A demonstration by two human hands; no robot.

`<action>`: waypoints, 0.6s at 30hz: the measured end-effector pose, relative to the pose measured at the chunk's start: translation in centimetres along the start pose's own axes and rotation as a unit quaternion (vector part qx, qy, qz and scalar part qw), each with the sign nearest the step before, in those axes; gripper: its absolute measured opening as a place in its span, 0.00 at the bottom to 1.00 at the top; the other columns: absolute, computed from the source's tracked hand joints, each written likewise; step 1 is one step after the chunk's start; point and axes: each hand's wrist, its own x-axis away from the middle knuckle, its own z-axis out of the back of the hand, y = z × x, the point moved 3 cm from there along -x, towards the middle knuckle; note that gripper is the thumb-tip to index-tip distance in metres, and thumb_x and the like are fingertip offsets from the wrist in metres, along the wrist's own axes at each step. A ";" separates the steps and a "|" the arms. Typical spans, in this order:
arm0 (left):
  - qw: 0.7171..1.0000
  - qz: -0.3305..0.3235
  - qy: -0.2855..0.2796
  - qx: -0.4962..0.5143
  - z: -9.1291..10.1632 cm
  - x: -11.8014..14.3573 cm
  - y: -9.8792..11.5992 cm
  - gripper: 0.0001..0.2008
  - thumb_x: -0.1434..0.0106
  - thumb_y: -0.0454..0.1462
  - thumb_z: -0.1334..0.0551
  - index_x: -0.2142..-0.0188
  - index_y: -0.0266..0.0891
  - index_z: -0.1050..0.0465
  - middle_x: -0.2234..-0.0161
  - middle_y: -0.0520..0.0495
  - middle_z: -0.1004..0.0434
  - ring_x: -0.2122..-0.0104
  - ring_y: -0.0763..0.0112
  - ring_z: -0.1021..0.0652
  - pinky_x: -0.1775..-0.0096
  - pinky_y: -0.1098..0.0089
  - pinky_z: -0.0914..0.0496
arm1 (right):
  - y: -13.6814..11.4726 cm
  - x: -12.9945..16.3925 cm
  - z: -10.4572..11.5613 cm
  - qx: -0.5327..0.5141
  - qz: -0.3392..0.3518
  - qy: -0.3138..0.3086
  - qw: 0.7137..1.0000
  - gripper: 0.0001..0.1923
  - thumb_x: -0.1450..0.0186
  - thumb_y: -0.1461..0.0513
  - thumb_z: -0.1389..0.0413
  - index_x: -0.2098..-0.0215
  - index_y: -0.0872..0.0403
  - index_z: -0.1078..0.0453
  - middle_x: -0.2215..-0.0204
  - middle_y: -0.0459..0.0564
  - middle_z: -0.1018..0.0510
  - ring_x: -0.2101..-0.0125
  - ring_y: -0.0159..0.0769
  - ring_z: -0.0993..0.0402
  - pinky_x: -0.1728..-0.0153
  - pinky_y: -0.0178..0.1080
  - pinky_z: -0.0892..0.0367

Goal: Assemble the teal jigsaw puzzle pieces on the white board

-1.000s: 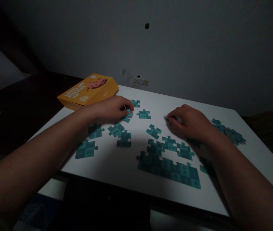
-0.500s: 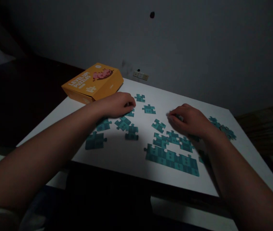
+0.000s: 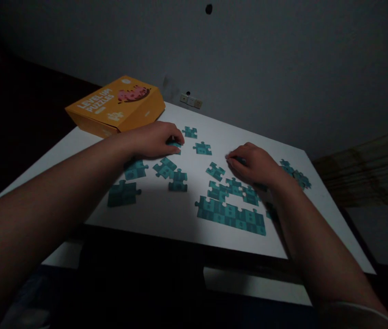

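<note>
Dim room, white table (image 3: 166,219). Left hand (image 3: 154,139) rests palm-down nr the table's far-left corner, fingertips curled over a teal puzzle piece (image 3: 174,145) — piece mostly hidden, can't tell if pinched or just pressed flat. Right hand (image 3: 254,165) lies mid-table twd the right edge, fingers bent tog. over another small piece (image 3: 240,160); grip unclear too. Loose teal pieces (image 3: 170,171) scattered btwn the hands. Joined strip of pieces (image 3: 231,214) sits nr the front edge, just below the right hand. Orange puzzle box (image 3: 115,107) at the far-left corner, just beyond the left hand.
</note>
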 end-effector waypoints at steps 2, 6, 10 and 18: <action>1.000 -0.001 -0.001 -0.002 0.0 -0.1 -0.2 0.27 0.27 0.50 0.34 0.35 0.42 0.15 0.38 0.38 0.13 0.40 0.51 0.17 0.35 0.57 0.27 | 0.0 0.0 0.0 0.004 -0.001 0.005 1.000 0.16 0.24 0.52 0.43 0.50 0.44 0.13 0.53 0.56 0.11 0.47 0.57 0.19 0.41 0.62 0.25; 1.000 -0.005 -0.002 -0.006 -0.1 -0.2 -0.6 0.28 0.27 0.53 0.34 0.36 0.42 0.14 0.39 0.38 0.13 0.41 0.51 0.16 0.36 0.57 0.26 | -0.1 0.0 0.1 0.003 0.010 0.010 1.000 0.17 0.23 0.52 0.44 0.50 0.46 0.13 0.54 0.57 0.12 0.48 0.57 0.20 0.41 0.62 0.26; 1.000 -0.003 0.009 0.003 -0.2 -0.2 -0.8 0.30 0.29 0.56 0.34 0.36 0.44 0.14 0.41 0.38 0.12 0.42 0.49 0.16 0.36 0.54 0.25 | 0.0 0.0 0.1 -0.004 0.005 0.013 1.000 0.16 0.23 0.53 0.43 0.51 0.47 0.13 0.54 0.58 0.12 0.51 0.55 0.21 0.44 0.60 0.26; 1.000 0.019 0.008 0.015 -0.1 -0.4 -1.2 0.37 0.33 0.64 0.35 0.39 0.43 0.12 0.43 0.38 0.11 0.46 0.46 0.15 0.37 0.49 0.23 | -0.3 -0.2 0.0 0.005 0.032 0.021 0.999 0.16 0.24 0.56 0.44 0.52 0.51 0.14 0.54 0.58 0.11 0.51 0.55 0.23 0.49 0.53 0.29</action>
